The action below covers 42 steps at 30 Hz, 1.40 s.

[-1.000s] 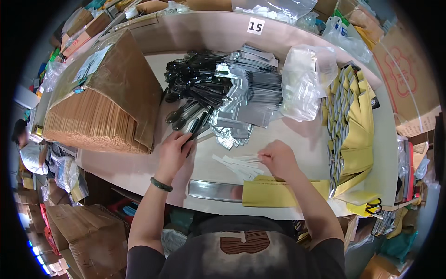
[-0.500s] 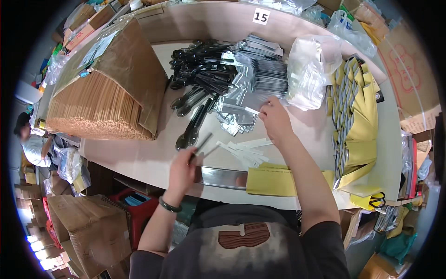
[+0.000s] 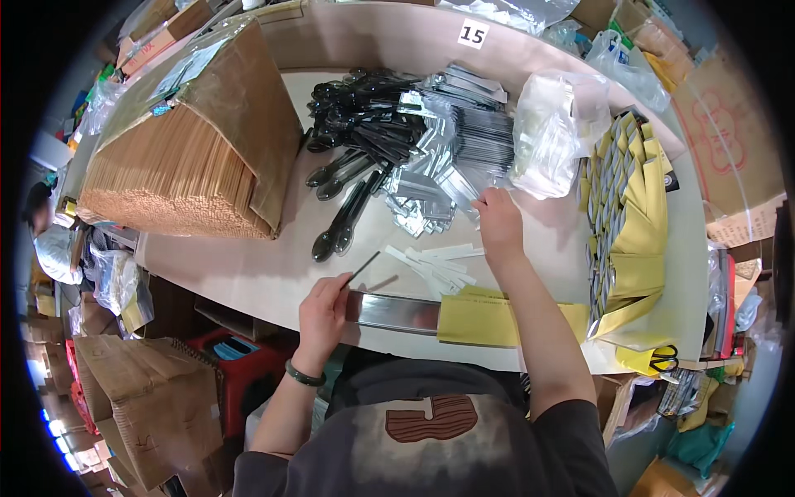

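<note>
At lower centre of the frame, our left hand pinches a thin dark stick above the table edge. Our right hand, fingers curled, reaches into the silver sachets at upper centre; we cannot tell whether it grips one. Black plastic spoons lie left of them, white paper strips just below.

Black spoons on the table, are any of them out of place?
Yes. Two black spoons lie apart from the big spoon pile, nearer the table edge. The left hand holds one thin dark stick; the right hand reaches into the silver packets.
</note>
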Each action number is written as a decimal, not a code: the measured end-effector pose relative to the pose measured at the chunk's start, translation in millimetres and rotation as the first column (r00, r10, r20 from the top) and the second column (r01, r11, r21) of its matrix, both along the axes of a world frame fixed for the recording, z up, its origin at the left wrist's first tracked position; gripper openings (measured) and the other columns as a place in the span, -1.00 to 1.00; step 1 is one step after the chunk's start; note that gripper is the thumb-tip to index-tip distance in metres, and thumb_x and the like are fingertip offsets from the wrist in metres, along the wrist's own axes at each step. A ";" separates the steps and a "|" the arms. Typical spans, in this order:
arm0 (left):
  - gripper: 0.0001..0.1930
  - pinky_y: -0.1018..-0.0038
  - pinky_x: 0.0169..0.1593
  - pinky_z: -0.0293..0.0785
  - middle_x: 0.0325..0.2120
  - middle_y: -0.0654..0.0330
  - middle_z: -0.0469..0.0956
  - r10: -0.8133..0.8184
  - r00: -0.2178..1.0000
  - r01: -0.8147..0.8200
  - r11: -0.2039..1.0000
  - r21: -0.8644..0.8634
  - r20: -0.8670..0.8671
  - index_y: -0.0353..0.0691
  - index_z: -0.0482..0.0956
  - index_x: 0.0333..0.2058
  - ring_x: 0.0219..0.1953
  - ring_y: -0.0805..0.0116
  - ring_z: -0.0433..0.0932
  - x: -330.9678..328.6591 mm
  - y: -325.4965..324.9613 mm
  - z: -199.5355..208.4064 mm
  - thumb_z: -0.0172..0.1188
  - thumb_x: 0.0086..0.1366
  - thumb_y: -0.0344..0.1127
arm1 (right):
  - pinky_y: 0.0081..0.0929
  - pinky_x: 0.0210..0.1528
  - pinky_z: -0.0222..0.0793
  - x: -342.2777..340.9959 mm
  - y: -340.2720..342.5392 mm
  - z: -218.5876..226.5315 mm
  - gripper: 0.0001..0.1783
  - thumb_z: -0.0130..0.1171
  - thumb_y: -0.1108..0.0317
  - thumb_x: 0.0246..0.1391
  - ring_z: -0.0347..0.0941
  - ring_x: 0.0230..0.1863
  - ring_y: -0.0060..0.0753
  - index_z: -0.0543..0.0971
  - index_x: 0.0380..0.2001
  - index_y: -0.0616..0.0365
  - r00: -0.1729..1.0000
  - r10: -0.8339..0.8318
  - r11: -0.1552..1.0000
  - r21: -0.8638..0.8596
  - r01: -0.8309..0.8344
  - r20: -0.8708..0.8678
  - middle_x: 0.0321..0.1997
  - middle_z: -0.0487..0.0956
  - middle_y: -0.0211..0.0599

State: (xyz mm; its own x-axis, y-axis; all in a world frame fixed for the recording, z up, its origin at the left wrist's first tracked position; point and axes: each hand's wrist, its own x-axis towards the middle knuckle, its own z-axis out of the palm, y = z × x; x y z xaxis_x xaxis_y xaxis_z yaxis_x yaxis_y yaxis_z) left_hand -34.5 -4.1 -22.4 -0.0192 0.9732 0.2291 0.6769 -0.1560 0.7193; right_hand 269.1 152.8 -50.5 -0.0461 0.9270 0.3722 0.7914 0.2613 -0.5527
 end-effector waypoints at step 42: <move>-0.72 0.35 -0.28 0.50 -0.38 0.06 0.66 0.474 0.776 -0.290 0.854 0.433 -0.416 -0.32 0.58 -0.02 -0.36 0.24 0.60 -194.7 131.3 176.0 0.11 0.37 -0.32 | -0.03 0.34 0.19 -0.3 -163.5 44.0 -0.55 0.27 0.31 0.04 0.22 0.37 0.08 0.57 0.06 -0.03 0.750 0.631 0.776 -0.183 -0.604 0.198 0.33 0.34 -0.03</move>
